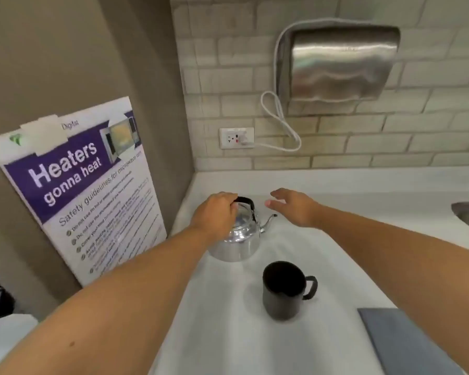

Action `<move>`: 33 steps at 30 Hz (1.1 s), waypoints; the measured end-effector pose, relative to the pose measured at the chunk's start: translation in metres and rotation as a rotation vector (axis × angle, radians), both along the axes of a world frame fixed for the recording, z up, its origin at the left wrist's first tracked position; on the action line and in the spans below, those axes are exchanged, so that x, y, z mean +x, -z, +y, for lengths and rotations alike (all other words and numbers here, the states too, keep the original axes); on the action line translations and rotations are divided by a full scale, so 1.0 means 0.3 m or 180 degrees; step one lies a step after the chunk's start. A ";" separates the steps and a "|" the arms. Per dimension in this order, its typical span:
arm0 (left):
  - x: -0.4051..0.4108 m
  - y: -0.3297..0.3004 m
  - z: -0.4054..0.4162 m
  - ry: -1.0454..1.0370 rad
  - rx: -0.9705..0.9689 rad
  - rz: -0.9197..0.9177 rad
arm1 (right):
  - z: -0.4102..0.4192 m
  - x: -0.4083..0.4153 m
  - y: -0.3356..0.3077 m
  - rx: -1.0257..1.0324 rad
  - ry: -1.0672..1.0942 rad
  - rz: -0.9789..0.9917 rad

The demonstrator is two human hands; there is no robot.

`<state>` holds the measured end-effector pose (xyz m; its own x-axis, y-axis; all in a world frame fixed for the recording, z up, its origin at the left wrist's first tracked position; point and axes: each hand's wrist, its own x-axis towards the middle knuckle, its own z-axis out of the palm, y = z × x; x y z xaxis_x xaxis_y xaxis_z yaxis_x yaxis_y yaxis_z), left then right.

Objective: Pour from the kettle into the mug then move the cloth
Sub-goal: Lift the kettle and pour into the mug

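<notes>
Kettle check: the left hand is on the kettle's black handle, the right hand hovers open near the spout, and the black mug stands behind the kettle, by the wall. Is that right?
Not quite. The head view shows the black mug in front of the kettle, nearer the person, not by the wall. The rest holds: the left hand is on the black handle and the right hand hovers open near the spout.

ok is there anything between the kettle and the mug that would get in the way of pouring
Nothing visible does. The shiny metal kettle, held by its black handle in the left hand, stands just behind the black mug; only bare white counter lies between. The right hand hovers beyond the spout.
</notes>
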<state>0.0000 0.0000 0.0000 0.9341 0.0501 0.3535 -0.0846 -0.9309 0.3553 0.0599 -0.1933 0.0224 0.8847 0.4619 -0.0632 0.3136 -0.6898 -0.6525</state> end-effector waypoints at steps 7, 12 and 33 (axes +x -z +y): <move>0.125 0.140 0.005 -0.0079 0.0015 -0.0101 | 0.180 0.219 0.095 0.0093 -0.0008 0.0313; 0.150 0.167 -0.004 -0.0238 -0.0037 -0.0594 | 0.312 0.331 0.121 0.0068 -0.0188 0.0426; 0.101 0.126 -0.001 -0.0284 -0.0357 -0.0948 | 0.367 0.273 0.091 0.1110 -0.0427 -0.0223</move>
